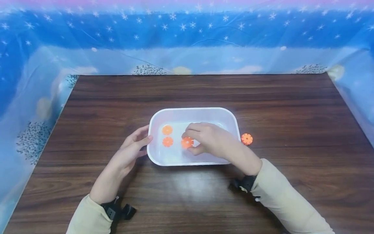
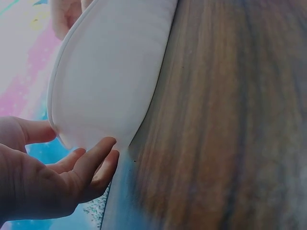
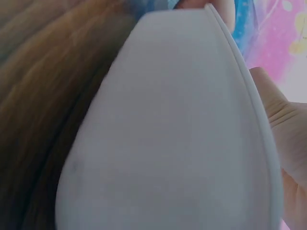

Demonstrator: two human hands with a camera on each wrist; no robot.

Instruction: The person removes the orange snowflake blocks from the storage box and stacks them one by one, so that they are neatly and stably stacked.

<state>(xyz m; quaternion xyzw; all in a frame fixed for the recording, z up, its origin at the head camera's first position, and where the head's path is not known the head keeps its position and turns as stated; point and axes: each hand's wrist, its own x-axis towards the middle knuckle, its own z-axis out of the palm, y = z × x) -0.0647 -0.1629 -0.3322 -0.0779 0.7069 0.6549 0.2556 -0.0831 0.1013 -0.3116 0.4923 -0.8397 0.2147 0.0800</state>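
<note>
A white plastic tub (image 1: pixel 172 159) with rounded corners stands on the table. My left hand (image 1: pixel 131 149) holds its left end, thumb at the rim and fingers against the outer wall, as the left wrist view also shows. My right hand (image 1: pixel 208 139) reaches into the tub and pinches an orange notched disc (image 1: pixel 187 143) between thumb and fingers. Two more orange discs, an upper one (image 1: pixel 167 130) and a lower one (image 1: pixel 168 142), lie at the tub's left side. In the right wrist view the tub wall (image 3: pixel 168 120) hides the fingertips of my right hand (image 3: pixel 290 134).
Another orange notched disc (image 1: pixel 246 139) lies on the dark wooden table (image 1: pixel 117 97), just outside the tub's right end. It may be more than one piece stacked. A blue patterned cloth (image 1: pixel 187 35) hangs behind the table and along its sides.
</note>
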